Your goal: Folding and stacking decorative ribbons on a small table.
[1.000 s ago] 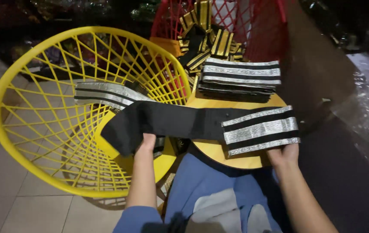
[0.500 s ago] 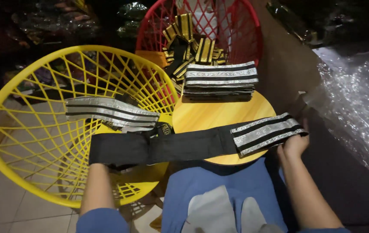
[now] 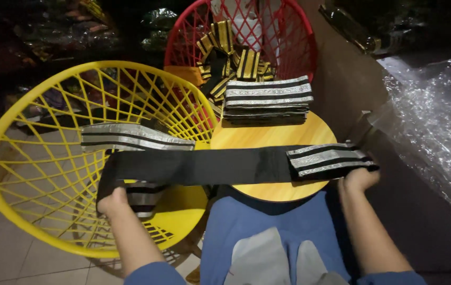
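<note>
While taut, black silver-striped band (image 3: 204, 166)

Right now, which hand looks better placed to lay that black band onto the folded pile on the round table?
Probably the right hand: it holds the silver-striped end of the black band nearest the folded pile on the round table. The left hand is over the yellow basket.

Matt black cloth band (image 3: 204, 166) with shiny silver stripes, glossy plastic basket (image 3: 35, 105), seemingly smooth wooden stool (image 3: 267, 140)
</note>
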